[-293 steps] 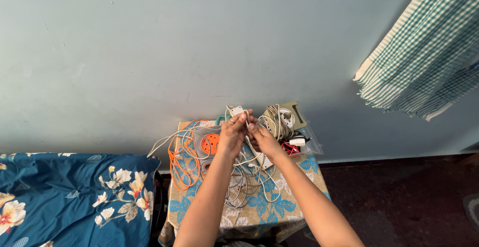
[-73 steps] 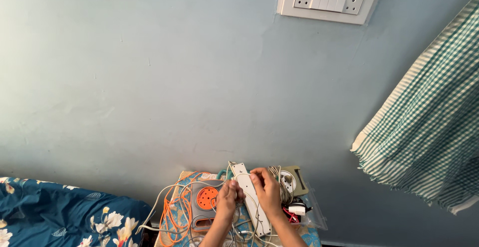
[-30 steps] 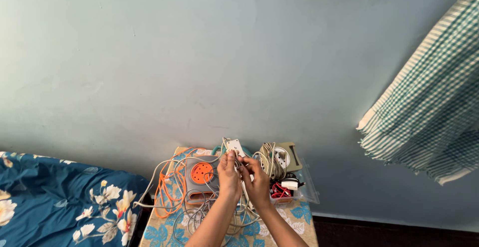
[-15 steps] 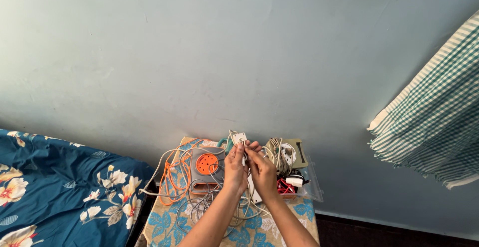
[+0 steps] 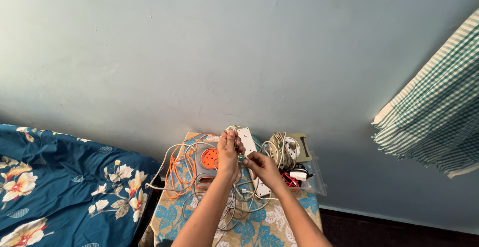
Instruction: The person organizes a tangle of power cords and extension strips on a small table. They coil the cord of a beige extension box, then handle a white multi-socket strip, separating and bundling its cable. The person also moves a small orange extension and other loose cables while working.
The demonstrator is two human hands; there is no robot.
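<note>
Head view: above a table (image 5: 279,222), the left hand (image 5: 228,154) and right hand (image 5: 263,168) each pinch a white cord (image 5: 243,193) from the tangle spread across the cloth, just in front of a power strip (image 5: 252,152), beside an orange reel (image 5: 208,159).

Extension reel (image 5: 207,159) left of power strip (image 5: 251,149) on table (image 5: 279,222), plastic tray (image 5: 314,177) right, bed (image 5: 65,187) further left.
</note>
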